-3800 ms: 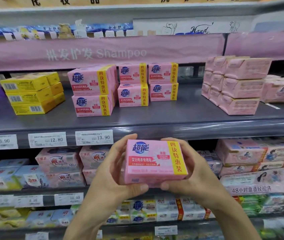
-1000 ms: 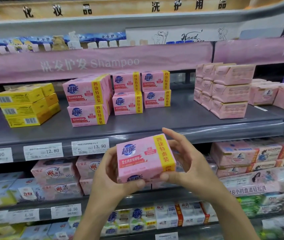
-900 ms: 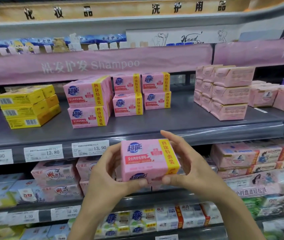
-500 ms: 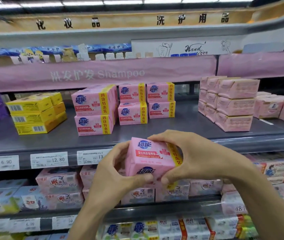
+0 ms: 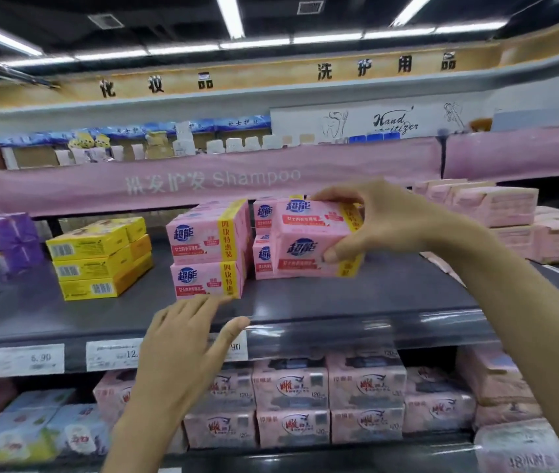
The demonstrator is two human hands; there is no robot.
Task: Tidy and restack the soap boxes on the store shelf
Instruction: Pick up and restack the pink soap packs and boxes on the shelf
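Right grip [image 5: 383, 227]: pinching pink cardboard soap box [image 5: 305, 247], long axis sideways — just right of front pink stack [image 5: 206, 247]; left grip [image 5: 182, 339] spread.

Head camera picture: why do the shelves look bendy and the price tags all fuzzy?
Head view: the wide-angle lens bows the shelf edge and the top sign; the price tags look smeared, probably motion blur; the ceiling lights glare as white streaks.

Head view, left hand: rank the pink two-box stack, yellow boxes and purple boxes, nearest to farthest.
1. Pink two-box stack: just above the fingertips of the left hand.
2. Yellow boxes: up and to the left.
3. Purple boxes: far left edge.
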